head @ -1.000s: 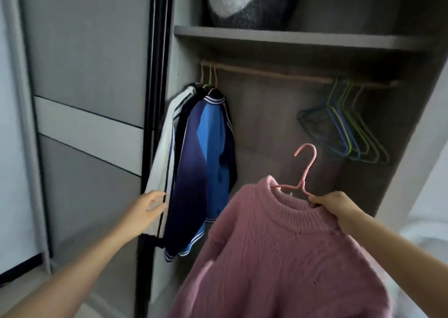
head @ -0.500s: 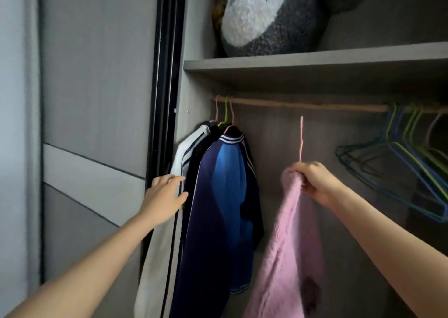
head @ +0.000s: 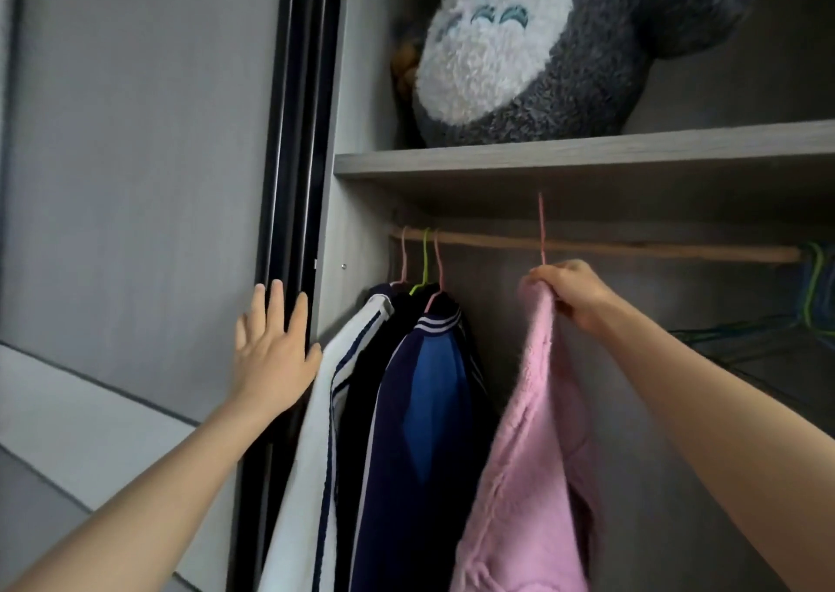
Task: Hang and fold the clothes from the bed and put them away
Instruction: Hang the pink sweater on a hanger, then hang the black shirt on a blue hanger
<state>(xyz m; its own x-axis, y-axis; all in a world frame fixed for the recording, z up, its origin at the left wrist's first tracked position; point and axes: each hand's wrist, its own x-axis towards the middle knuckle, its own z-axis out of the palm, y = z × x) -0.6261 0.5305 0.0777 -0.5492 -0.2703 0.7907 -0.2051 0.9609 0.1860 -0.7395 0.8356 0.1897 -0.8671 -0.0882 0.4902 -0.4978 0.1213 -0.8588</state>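
Pink sweater hangs below gripping right hand — hanger above.

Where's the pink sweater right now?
Head view, centre-right inside the wardrobe: pink sweater hangs from the right hand, right of the navy-and-blue jacket, its hanger hook at the wooden rail.

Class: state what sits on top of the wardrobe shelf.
A grey plush toy with a fluffy white belly rests on the shelf. A brownish thing behind it is mostly covered, unidentifiable.
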